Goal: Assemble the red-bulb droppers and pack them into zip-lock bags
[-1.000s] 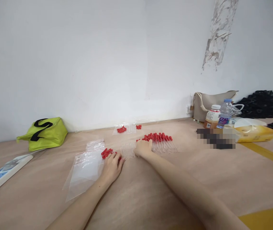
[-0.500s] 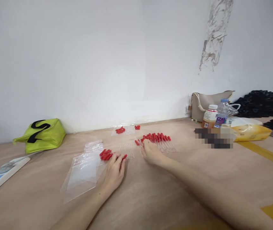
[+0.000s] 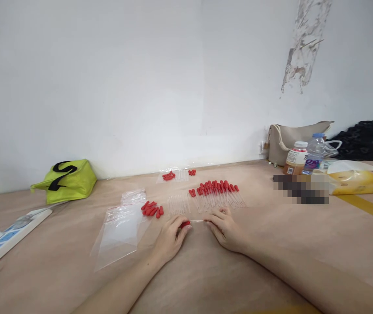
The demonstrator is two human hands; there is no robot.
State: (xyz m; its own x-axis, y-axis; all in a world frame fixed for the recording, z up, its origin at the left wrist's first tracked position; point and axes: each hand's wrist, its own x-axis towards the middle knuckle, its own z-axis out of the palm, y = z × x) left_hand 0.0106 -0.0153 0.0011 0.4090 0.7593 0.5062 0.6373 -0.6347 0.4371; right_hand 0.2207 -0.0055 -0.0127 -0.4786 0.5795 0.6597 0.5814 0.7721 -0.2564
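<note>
Drawn nearer since a moment ago, the left hand pinches a red bulb and the right hand a clear tube, which bridges them over the near tabletop. Bulb looks light, rubbery; tube stiff, slick, perhaps brittle, best held close to the bulb. Left, clear bags lie flat; far right, a bottle holds brown drink.

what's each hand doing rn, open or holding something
Left hand: closed, holding a red bulb.
Right hand: closed, holding a thin tube.
</note>
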